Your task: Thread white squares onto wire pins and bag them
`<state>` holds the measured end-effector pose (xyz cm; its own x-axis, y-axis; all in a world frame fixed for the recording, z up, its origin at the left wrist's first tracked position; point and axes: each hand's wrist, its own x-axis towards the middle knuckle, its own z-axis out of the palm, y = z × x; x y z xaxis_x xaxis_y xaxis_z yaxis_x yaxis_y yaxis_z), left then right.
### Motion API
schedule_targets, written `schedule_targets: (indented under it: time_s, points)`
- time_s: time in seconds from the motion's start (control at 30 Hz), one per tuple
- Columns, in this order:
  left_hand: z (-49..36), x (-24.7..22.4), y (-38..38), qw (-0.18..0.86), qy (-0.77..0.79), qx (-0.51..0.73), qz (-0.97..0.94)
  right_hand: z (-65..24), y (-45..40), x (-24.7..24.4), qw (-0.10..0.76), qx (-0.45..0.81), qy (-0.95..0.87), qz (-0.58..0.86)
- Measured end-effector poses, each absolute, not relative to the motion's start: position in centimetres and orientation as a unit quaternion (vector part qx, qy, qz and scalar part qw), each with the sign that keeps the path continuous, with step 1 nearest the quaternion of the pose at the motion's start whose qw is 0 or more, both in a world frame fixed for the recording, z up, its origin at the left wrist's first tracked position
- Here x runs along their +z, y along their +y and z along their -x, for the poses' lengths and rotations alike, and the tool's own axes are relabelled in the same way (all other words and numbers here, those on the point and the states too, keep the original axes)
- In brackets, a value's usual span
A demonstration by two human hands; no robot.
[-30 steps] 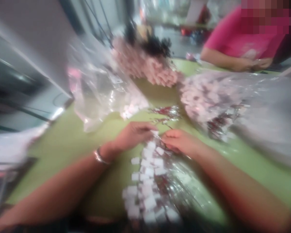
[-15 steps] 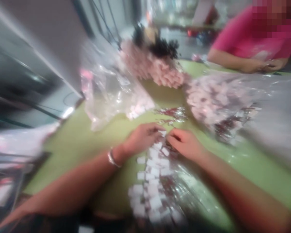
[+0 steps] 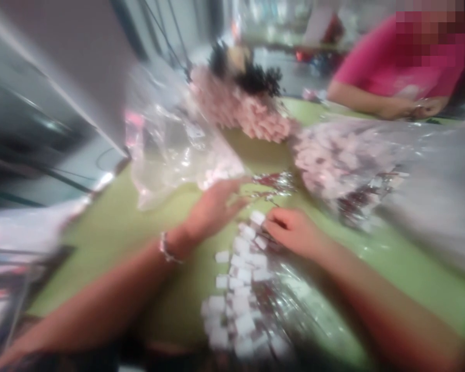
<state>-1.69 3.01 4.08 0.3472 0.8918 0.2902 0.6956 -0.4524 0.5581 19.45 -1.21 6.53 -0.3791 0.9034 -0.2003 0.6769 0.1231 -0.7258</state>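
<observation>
My left hand (image 3: 215, 206), with a bracelet at the wrist, holds nothing; its fingers stretch toward thin dark-red stems with shiny bits (image 3: 273, 179) on the table. My right hand (image 3: 290, 230) is closed in a pinch at the edge of a white tag (image 3: 258, 217), whose attached part is hidden by the fingers. Just below lies a long overlapping row of white tags (image 3: 242, 279), with thin dark-red pieces and clear plastic (image 3: 294, 294) beside it. Blur hides the finer details.
Around the green table (image 3: 112, 227) lie a clear plastic bag (image 3: 170, 150), pink artificial flowers (image 3: 263, 119) with dark foliage, and bagged pale pink flowers (image 3: 329, 155). Across the table is a person in a pink shirt (image 3: 387, 62). A grey panel rises at the left.
My left hand has come away from the white tag, moving left and up, and its fingers have opened. My right hand stays in nearly the same place, at the tag.
</observation>
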Motion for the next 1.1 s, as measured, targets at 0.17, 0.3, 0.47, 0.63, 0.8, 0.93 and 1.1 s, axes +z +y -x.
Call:
schedule_targets:
  time_s: [0.17, 0.3, 0.47, 0.63, 0.8, 0.93, 1.1]
  points:
    - [4.0, 4.5, 5.4, -0.044, 0.634, 0.035, -0.771, -21.0, -0.6, 7.9, 0.070, 0.408, -0.793, 0.446]
    - [4.2, 4.0, 5.5, -0.033, 0.633, -0.024, -0.773, -22.8, 2.0, 6.0, 0.131, 0.182, -0.770, 0.598]
    - [5.1, 4.2, 5.9, 0.005, 0.639, 0.033, -0.768, -22.9, 3.3, 3.0, 0.092, 0.074, -0.778, 0.617]
    - [5.0, 4.9, 5.6, 0.171, 0.640, 0.254, -0.705, -21.9, 2.3, 3.6, 0.032, 0.081, -0.780, 0.620]
    - [2.0, 3.6, 3.9, 0.578, 0.490, 0.341, -0.556, -21.0, 0.9, 5.8, 0.149, 0.189, -0.776, 0.583]
    - [0.8, 2.9, 3.0, 0.678, 0.446, 0.351, -0.468, -20.2, 0.3, 6.0, 0.212, 0.251, -0.762, 0.558]
    - [1.0, 2.5, 3.0, 0.679, 0.435, 0.325, -0.494, -19.8, -0.1, 5.6, 0.215, 0.308, -0.740, 0.558]
